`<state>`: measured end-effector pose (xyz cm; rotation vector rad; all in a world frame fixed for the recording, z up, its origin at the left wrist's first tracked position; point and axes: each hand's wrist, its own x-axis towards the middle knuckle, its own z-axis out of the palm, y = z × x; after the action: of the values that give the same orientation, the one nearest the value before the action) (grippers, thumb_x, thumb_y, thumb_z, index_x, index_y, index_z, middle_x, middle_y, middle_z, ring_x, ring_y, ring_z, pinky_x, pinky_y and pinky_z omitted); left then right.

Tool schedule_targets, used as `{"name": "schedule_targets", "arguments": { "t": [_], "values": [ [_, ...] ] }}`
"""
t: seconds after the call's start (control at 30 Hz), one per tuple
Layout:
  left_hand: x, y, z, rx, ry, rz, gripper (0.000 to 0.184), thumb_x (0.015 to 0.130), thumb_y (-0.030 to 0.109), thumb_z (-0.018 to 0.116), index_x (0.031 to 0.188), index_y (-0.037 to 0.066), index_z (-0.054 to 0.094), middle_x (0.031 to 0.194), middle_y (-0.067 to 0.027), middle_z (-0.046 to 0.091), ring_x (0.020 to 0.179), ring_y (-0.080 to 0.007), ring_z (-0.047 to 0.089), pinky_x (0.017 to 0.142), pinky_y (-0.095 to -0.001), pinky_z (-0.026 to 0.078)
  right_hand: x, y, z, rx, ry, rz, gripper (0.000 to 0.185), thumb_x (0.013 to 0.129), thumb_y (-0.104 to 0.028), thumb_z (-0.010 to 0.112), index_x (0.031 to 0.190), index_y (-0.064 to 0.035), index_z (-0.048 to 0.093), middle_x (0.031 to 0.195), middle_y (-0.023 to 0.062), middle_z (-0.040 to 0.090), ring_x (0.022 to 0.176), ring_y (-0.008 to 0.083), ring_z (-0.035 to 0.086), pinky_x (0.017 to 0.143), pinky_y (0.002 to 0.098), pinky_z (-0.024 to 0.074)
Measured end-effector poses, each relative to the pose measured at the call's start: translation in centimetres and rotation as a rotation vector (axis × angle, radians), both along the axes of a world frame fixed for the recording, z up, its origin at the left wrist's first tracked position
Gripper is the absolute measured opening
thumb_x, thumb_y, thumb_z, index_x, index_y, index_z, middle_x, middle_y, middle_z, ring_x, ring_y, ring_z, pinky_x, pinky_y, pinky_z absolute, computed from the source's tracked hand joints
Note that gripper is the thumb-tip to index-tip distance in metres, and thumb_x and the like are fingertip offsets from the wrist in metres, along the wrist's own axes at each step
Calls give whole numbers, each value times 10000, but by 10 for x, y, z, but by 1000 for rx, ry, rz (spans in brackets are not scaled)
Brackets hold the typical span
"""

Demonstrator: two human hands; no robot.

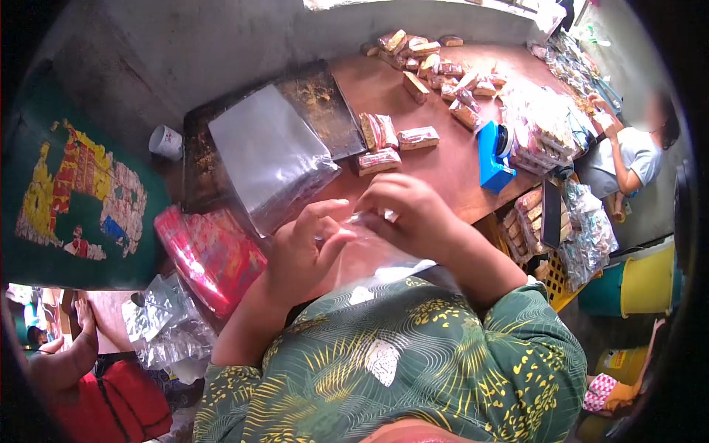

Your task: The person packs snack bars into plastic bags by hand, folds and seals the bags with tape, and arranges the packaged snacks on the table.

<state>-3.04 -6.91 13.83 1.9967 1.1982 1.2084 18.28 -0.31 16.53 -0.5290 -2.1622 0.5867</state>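
In front of my chest I hold a thin clear plastic bag (375, 255) with both hands. My left hand (304, 247) pinches one side of it, thumb and fingers curled. My right hand (410, 213) has its fingers bent and closed on the upper edge. The bag's lower part is blurred against my green patterned shirt. Just beyond my hands, several small wrapped bread-like packs (418, 138) lie on the brown table (459, 171). To the left, a stack of clear plastic bags (269, 133) rests on a dark baking tray (317, 100).
A blue tape dispenser (493, 162) stands right, beside a heap of wrapped packs (543, 129). Loose packs (425, 55) lie at the back. A red plastic bundle (210, 255) and white mug (166, 142) are left. People sit at right (628, 162) and lower left (70, 362).
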Motion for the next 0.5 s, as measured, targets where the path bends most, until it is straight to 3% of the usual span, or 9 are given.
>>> {"name": "schedule_targets", "arguments": {
  "t": [0.07,0.1,0.2,0.27,0.3,0.33,0.43,0.47,0.5],
  "values": [
    [5,4,-21,-94,-195,-60,350,980,163,724,1272,53,566,767,-89,715,704,-131,690,646,-277,528,-4,-9,-9,-21,-80,-31,135,907,-172,707,899,-46,658,782,132,639,733,377,648,647,464,529],
    [7,6,-25,-134,-280,-94,342,986,159,716,1273,53,563,765,-86,712,697,-119,677,635,-272,516,-3,-10,-12,-5,-68,-49,169,902,-180,703,824,-51,629,748,152,617,709,390,634,619,476,514],
    [6,7,-21,-513,-499,-402,294,945,152,765,1192,52,640,718,-67,676,651,-97,606,595,-278,459,5,-6,-19,-15,-25,-102,204,895,-189,714,780,-54,614,724,157,604,696,391,624,610,474,503],
    [14,14,-1,-604,-157,-690,274,917,186,798,1139,70,688,701,-66,654,621,-117,589,588,-300,448,15,2,-19,56,-5,-173,214,893,-188,720,769,-49,614,724,158,601,680,393,612,605,477,493],
    [26,17,34,-693,229,-757,285,891,260,819,1112,101,733,714,-95,661,628,-170,618,614,-345,479,19,7,-13,90,41,-188,239,928,-103,685,743,-16,561,666,142,511,610,369,526,564,442,431],
    [30,14,26,-658,300,-788,321,895,316,806,1148,130,738,737,-131,675,641,-221,634,643,-371,507,25,14,-13,94,98,-221,245,942,-130,693,755,-18,581,675,142,527,620,358,541,584,427,445],
    [14,18,8,-571,148,-664,315,929,323,770,1120,73,746,735,-145,682,671,-224,666,671,-367,528,48,39,3,229,-77,-382,299,940,-215,742,769,-18,596,701,134,549,645,342,558,611,417,455],
    [0,19,10,-535,125,-541,316,951,327,748,1093,44,747,723,-136,680,673,-217,674,675,-366,532,59,57,0,137,-197,-336,280,927,-213,755,808,-8,607,752,113,591,688,295,583,639,405,473],
    [-16,17,16,-621,52,-454,332,1006,307,683,1118,-3,725,851,-131,721,774,-194,698,732,-348,549,70,81,-11,-58,-198,-377,248,929,-214,753,867,-9,628,798,106,615,728,264,599,676,382,493]
  ]
}}
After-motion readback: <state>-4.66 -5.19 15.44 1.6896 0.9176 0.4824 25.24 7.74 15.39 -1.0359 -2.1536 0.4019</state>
